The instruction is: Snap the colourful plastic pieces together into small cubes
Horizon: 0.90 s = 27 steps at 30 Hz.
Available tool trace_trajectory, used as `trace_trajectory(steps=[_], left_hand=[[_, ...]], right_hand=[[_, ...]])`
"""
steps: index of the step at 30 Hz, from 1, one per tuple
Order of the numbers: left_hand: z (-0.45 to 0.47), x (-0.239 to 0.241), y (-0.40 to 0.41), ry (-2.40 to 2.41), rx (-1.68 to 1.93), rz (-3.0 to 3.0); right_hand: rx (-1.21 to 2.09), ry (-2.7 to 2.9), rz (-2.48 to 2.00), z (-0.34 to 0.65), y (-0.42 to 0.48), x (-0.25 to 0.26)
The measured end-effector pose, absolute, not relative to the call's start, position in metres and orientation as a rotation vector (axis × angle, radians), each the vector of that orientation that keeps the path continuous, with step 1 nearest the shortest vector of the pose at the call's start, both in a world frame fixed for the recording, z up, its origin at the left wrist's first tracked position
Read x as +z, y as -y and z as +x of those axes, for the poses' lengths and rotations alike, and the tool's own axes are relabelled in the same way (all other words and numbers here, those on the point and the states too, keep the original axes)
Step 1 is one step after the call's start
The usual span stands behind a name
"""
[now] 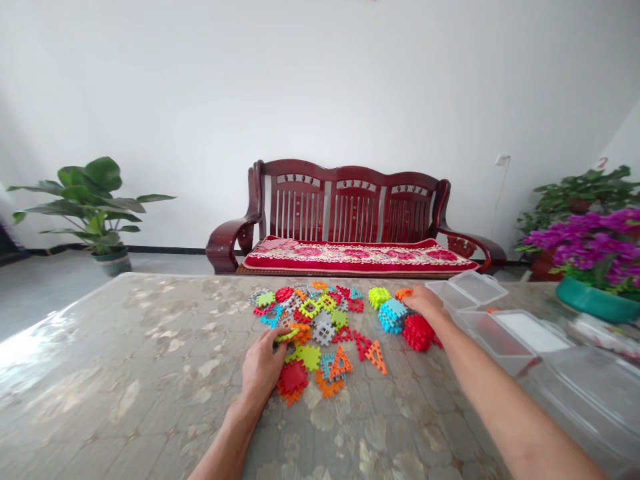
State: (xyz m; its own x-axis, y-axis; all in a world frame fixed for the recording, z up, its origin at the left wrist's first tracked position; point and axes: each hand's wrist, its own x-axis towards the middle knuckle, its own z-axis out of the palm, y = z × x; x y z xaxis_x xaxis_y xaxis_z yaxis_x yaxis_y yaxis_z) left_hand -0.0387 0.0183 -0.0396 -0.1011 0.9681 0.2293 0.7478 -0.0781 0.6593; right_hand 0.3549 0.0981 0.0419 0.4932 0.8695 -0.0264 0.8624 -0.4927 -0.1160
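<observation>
A heap of flat plastic interlocking pieces in red, orange, green, blue and grey lies on the marbled table. My left hand rests at the heap's near left edge, its fingers closed on a green and orange piece. My right hand reaches to the far right of the heap, fingers curled over an orange piece. Beside it sit three built cubes: a yellow-green cube, a blue cube and a red cube.
Clear plastic boxes and lids lie along the table's right side. A pot of purple flowers stands at the far right. Beyond the table are a dark wooden bench with a red cushion and a leafy plant on the floor.
</observation>
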Motion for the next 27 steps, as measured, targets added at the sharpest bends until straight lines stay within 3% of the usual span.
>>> trace_trajectory(steps=[17,27], left_hand=[[-0.037,-0.035,-0.016,-1.892,0.951,1.847],[-0.037,-0.034,-0.015,-1.929,0.999,1.829]], right_hand=[[0.089,1.544,-2.512,0.365,-0.103,0.041],[0.308,1.869,-1.724,0.274,-0.062,0.040]])
